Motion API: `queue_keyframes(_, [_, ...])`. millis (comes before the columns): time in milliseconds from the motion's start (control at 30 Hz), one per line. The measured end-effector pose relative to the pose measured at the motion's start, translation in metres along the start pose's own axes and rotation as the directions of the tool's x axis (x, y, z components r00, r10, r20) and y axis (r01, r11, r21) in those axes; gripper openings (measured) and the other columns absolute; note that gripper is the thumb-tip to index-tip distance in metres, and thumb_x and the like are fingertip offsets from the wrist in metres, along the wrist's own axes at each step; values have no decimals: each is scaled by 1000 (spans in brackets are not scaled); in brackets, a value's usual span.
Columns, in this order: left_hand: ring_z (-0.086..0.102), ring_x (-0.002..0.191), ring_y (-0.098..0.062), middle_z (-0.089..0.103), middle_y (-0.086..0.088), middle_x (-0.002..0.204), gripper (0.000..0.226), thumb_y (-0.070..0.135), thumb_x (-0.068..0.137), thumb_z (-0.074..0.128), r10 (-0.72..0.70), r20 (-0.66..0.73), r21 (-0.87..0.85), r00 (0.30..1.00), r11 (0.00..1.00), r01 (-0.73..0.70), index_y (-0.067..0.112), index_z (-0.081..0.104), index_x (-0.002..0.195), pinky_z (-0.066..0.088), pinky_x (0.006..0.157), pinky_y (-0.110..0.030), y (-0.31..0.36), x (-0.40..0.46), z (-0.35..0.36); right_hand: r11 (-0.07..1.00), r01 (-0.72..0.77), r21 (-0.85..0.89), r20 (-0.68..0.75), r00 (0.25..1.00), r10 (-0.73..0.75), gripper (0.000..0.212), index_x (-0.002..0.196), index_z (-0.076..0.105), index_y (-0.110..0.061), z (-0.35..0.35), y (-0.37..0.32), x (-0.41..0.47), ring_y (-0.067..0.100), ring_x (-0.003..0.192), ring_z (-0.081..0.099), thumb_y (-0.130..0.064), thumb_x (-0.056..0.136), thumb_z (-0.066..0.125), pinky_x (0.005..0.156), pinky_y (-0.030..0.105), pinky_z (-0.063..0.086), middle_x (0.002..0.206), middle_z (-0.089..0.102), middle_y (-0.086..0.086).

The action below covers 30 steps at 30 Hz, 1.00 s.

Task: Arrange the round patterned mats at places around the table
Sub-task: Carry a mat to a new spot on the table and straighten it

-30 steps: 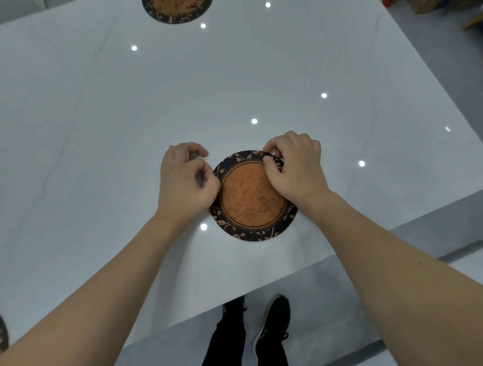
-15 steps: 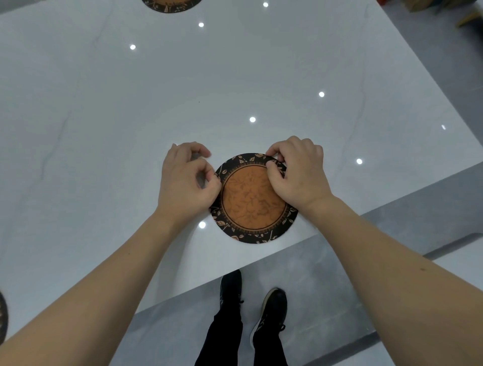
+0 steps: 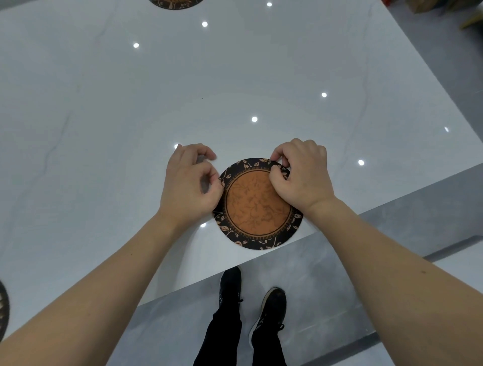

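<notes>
A round mat (image 3: 257, 209) with an orange centre and a black leaf-patterned border lies flat on the glossy white table (image 3: 130, 130), close to its near edge. My left hand (image 3: 189, 186) pinches the mat's left rim between thumb and fingers. My right hand (image 3: 300, 177) grips the upper right rim and covers that part of the border. A second mat (image 3: 175, 3) shows partly at the far edge of the table. A third mat (image 3: 3, 311) is just visible at the left border of the view.
The table's near edge runs diagonally just below the mat. Beyond it is grey floor with my two black shoes (image 3: 251, 295). Ceiling lights reflect as bright spots on the tabletop. Some clutter (image 3: 444, 7) sits on the floor at the far right.
The mat and both hands have slid a little toward the table's near edge. Both hands keep the same hold on the rim.
</notes>
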<state>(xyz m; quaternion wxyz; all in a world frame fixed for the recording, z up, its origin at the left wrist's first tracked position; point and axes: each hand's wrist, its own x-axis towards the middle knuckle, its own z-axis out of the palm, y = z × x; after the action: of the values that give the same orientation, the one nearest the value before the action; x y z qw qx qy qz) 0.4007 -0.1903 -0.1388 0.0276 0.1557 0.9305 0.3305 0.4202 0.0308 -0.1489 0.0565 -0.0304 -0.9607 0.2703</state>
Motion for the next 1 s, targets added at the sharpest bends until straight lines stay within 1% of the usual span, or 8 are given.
queue_keyframes(67, [49, 114, -22, 57, 2, 113, 12, 14, 75, 59, 10, 7, -6, 1000, 1000, -10, 12, 60, 62, 16, 114, -23, 0, 0, 0, 1000, 3, -1, -6, 1000, -3, 13, 83, 61, -24, 1, 0, 0, 11, 79, 42, -27, 75, 51, 82, 27, 26, 73, 45, -14])
queue_keyframes(133, [49, 116, -22, 56, 1, 113, 13, 14, 74, 58, 22, 15, 0, 1000, 1000, -22, 11, 60, 62, 18, 119, -39, 0, 0, 0, 1000, 7, -1, -10, 1000, -7, 12, 81, 61, -24, 1, 0, 0, 10, 77, 43, -29, 76, 51, 81, 27, 26, 72, 45, -14])
queue_keyframes(200, [49, 117, -23, 56, 1, 113, 13, 14, 74, 58, 27, 19, 9, 999, 1000, -27, 10, 61, 62, 18, 118, -46, 0, 1, 0, 1000, 8, -3, -9, 1000, -8, 11, 80, 61, -24, 2, 1, 0, 11, 77, 44, -29, 77, 52, 81, 27, 28, 71, 45, -15])
queue_keyframes(567, [48, 118, -23, 55, 3, 113, 14, 16, 75, 55, 43, 17, 37, 999, 998, -43, 12, 59, 63, 11, 118, -35, -3, 0, 2, 1000, 18, -20, -13, 1000, -18, 10, 80, 60, -24, 3, 2, 0, 11, 76, 42, -29, 76, 51, 80, 28, 28, 71, 45, -15])
queue_keyframes(700, [50, 113, -25, 56, 1, 111, 13, 16, 75, 55, 61, 13, 64, 998, 996, -61, 13, 57, 63, 17, 118, -43, -5, 1, 4, 1000, 10, -26, -11, 1000, -10, 10, 79, 60, -25, 3, 1, 0, 11, 76, 43, -29, 77, 51, 80, 28, 28, 71, 45, -15])
queue_keyframes(800, [51, 112, -24, 56, 1, 110, 10, 16, 74, 56, 57, 8, 68, 998, 996, -57, 14, 55, 64, 13, 118, -35, -5, 1, 4, 1000, 3, -17, -11, 1000, -4, 10, 79, 60, -24, 3, 1, 0, 12, 77, 45, -28, 77, 52, 81, 28, 29, 71, 46, -14])
queue_keyframes(900, [50, 112, -24, 56, 0, 110, 3, 16, 72, 56, 50, 0, 52, 999, 997, -50, 13, 56, 73, 13, 119, -35, -5, 0, 4, 1000, 4, -25, -1, 1000, -4, 9, 81, 61, -24, 3, 1, 0, 14, 78, 47, -27, 77, 52, 82, 28, 30, 72, 47, -13])
queue_keyframes(1000, [50, 114, -23, 56, -3, 113, 20, 16, 73, 54, 49, -14, 40, 999, 998, -49, 9, 59, 91, 16, 120, -41, -3, -1, 4, 999, 11, -51, -9, 1000, -11, 13, 88, 62, -22, 3, 2, 0, 16, 85, 48, -28, 78, 54, 82, 26, 27, 80, 48, -11])
